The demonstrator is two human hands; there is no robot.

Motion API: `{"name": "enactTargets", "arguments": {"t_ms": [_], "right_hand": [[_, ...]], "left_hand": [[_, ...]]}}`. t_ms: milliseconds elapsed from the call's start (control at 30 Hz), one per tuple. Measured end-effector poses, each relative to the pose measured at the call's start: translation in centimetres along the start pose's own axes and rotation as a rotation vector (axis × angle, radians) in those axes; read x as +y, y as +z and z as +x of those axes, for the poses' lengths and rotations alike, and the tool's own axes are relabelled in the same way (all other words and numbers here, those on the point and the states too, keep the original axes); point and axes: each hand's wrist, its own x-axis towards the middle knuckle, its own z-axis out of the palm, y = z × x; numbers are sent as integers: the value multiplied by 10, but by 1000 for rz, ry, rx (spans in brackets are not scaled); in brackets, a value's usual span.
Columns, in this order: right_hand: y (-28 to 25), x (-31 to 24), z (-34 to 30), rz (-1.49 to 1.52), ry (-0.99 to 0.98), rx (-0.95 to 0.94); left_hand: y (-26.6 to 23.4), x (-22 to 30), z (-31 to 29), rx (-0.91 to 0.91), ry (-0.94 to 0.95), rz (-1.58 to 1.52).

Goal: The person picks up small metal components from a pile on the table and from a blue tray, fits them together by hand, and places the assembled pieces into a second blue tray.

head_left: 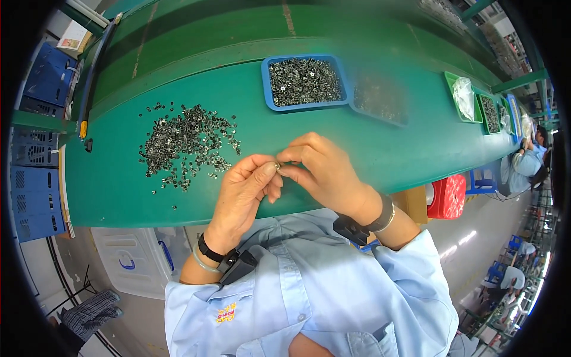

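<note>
Metal part is pinched by left hand and right hand over green tabletop, grey floor beyond.

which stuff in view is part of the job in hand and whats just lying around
Likely part of the job:
- small metal piece, pinched between left hand and right hand
- loose pile of small metal parts
- blue tray full of similar parts

Apparently just lying around:
- translucent lidded box below the table
- red stool
- blue crates at left
</note>
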Motion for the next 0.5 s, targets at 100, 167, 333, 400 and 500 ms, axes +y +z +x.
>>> {"name": "enactTargets", "arguments": {"t_ms": [100,167,333,400,500], "right_hand": [[-3,-1,-1,28,5,-19],[-5,-2,-2,42,7,-27],[-7,-3,-4,16,18,-21],[-8,-1,-5,-19,-1,-34],[-6,0,-5,-28,-11,-19]], "left_hand": [[1,0,0,1,-7,27],[1,0,0,0,-10,42],[3,-2,1,17,35,101],[3,-1,2,20,58,139],[5,0,2,15,43,110]]}}
